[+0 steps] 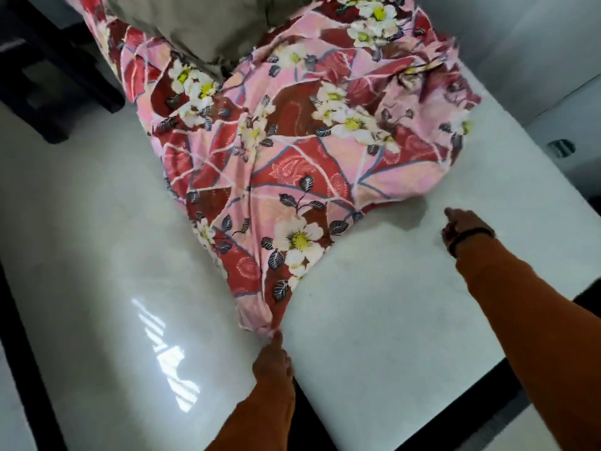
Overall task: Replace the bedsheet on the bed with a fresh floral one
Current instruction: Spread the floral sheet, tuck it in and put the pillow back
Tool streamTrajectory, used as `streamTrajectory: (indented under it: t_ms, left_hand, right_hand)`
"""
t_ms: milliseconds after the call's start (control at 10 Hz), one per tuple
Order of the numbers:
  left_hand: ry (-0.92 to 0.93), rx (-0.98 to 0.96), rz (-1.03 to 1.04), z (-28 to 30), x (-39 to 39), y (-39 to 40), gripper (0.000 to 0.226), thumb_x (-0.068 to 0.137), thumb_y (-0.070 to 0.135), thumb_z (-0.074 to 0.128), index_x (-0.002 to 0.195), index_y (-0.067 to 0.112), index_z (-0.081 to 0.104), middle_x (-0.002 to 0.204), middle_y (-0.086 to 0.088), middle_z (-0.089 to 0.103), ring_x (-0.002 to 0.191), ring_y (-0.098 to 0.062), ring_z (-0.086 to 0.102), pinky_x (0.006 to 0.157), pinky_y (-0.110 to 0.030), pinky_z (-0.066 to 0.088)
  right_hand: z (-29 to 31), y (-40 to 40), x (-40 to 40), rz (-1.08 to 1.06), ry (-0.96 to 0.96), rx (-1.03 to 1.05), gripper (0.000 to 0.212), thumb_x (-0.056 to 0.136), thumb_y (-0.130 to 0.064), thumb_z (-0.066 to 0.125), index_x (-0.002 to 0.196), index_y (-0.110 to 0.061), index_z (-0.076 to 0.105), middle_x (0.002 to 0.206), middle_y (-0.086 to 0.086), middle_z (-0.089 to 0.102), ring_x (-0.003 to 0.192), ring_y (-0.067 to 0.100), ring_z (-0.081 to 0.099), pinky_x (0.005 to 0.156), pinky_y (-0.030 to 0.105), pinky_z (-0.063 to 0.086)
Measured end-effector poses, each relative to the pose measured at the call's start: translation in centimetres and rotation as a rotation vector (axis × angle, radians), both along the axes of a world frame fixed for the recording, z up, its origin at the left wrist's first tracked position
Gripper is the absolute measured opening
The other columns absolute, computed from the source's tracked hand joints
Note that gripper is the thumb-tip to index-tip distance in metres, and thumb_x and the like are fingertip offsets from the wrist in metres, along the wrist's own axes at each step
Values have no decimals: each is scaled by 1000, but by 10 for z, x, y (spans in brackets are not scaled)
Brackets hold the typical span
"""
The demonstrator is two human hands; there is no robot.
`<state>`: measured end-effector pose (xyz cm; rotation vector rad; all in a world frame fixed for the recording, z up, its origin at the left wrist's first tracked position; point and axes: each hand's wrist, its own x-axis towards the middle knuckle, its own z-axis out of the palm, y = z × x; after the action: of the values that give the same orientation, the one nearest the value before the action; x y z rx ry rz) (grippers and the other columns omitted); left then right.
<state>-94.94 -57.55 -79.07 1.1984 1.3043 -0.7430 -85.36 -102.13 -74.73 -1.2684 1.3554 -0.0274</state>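
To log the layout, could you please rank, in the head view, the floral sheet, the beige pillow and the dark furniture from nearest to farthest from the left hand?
1. floral sheet, pinched by the left hand.
2. beige pillow, top centre.
3. dark furniture, top left; too close to the pillow to call.

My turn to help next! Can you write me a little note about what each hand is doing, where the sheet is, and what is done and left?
Left hand: pinches a corner of the floral sheet at the near edge.
Right hand: held over the bare mattress, holding nothing; its fingers are blurred.
The sheet lies bunched on the mattress, a grey pillow on its far end.
Done: the mattress is bare and the floral sheet is on it.
Left: spread it flat and likely tuck the edges.
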Motion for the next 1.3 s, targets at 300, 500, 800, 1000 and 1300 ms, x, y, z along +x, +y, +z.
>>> streamTrajectory:
  t_ms: [300,500,800,1000,1300]
  left_hand:
    - [-494,468,-855,3,47,39,26,90,42,74,79,23,61,85,0,72,83,-25,68,73,-30,49]
    - [-645,557,-966,10,169,58,26,89,38,74,108,21,69,108,-4,72,102,-26,67,89,-35,55]
    - [-793,765,-1181,29,357,61,46,93,57,58,127,27,66,130,-4,64,123,-29,56,100,-44,48]
    - [-785,776,-1438,0,450,56,45,90,61,60,122,29,62,126,-4,60,121,-28,51,103,-47,46]
    - [-760,970,-1376,-26,567,79,73,98,51,56,158,24,23,158,-12,38,145,-37,36,118,-59,25]
  right_hand:
    - [-26,109,-32,466,235,-59,36,81,-8,84,113,-5,67,93,22,73,64,26,68,63,32,54]
    - [-6,160,46,779,177,-447,37,79,-29,85,108,-10,72,107,13,73,105,32,68,96,37,50]
    - [27,222,201,1197,93,-602,27,91,-22,71,116,-10,69,116,12,70,107,29,64,92,32,46]
    - [-8,259,290,1237,44,-546,26,91,-22,72,115,-11,69,106,3,68,91,20,64,89,36,54]
    - [-23,303,396,1329,8,-635,14,93,-23,64,103,-16,70,106,10,73,93,28,66,81,30,49]
